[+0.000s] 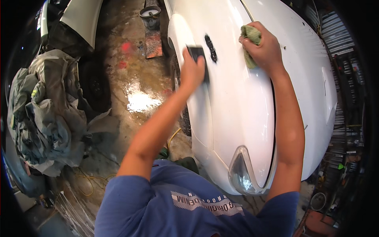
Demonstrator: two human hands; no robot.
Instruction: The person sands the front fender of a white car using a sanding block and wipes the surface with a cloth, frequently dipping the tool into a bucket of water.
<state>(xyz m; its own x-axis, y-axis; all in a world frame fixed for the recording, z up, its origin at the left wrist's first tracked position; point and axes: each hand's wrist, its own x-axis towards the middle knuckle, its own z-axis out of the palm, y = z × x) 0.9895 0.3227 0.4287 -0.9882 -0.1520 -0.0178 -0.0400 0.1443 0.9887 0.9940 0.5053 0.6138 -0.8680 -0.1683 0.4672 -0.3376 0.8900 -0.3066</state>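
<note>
Block, judged light, stiff and best held by its edges, sits against the white fender, pinched in your left hand, while your right hand clutches green cloth.

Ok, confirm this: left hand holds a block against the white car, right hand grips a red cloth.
One error: the head view shows the right hand gripping a green cloth, not red. The left hand does hold a block against the white car.

The dark block was partly hidden by the left hand; the white car's far end was cut off.
</note>
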